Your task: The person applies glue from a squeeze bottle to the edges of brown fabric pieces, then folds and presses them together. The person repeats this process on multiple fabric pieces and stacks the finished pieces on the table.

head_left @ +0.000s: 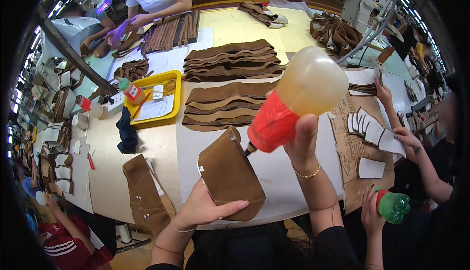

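Observation:
My left hand [208, 206] grips a brown leather piece [227, 177], its thumb across the near face. The piece stands tilted above the table and seems folded or curved. In my right hand [303, 143] is an upturned plastic bottle [313, 81] with yellowish liquid and a red band. Its dark nozzle points down at the upper right edge of the leather and appears to touch it. My right fingers behind the bottle are mostly hidden. Flat on the table to the left lie more brown leather pieces [144, 191].
Stacked brown strips [223, 103] lie beyond my hands. A yellow tray [178, 91] holds a bottle and papers; a dark cloth [127, 133] lies beside it. At right, another person's hand [406, 138] touches white pieces on cardboard [347, 162]; a nearby hand holds a green bottle [393, 206].

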The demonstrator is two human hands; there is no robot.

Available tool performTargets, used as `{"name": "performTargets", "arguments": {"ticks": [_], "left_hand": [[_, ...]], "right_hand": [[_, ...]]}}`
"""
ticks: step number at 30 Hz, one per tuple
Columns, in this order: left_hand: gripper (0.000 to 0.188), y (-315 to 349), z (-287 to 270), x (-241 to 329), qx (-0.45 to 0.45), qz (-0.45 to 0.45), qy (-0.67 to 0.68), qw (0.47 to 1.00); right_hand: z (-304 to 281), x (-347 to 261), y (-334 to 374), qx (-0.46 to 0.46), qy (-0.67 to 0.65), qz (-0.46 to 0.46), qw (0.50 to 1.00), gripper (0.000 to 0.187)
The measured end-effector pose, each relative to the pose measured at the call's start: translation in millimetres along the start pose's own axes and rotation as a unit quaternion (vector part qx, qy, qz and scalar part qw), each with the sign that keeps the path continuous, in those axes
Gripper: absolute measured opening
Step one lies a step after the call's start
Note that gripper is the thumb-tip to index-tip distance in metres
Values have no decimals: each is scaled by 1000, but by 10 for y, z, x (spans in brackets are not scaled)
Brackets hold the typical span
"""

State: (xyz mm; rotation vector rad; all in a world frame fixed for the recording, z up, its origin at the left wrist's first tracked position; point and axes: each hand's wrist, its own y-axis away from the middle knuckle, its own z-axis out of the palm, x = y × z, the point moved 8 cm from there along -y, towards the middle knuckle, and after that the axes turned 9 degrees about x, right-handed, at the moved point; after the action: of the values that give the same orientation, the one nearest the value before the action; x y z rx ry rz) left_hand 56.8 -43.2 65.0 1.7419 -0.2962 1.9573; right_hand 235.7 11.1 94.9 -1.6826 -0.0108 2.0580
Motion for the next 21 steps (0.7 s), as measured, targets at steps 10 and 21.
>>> {"name": "performTargets", "arguments": {"ticks": [10,21], "left_hand": [[53,-47,-32,71,6,23,23,999],[51,-76,-96,33,24,8,47,999]], "right_hand": [[247,-215,-53,-25,-60,-51,997,76],[-6,-32,361,-25,53,64,996,105]]}}
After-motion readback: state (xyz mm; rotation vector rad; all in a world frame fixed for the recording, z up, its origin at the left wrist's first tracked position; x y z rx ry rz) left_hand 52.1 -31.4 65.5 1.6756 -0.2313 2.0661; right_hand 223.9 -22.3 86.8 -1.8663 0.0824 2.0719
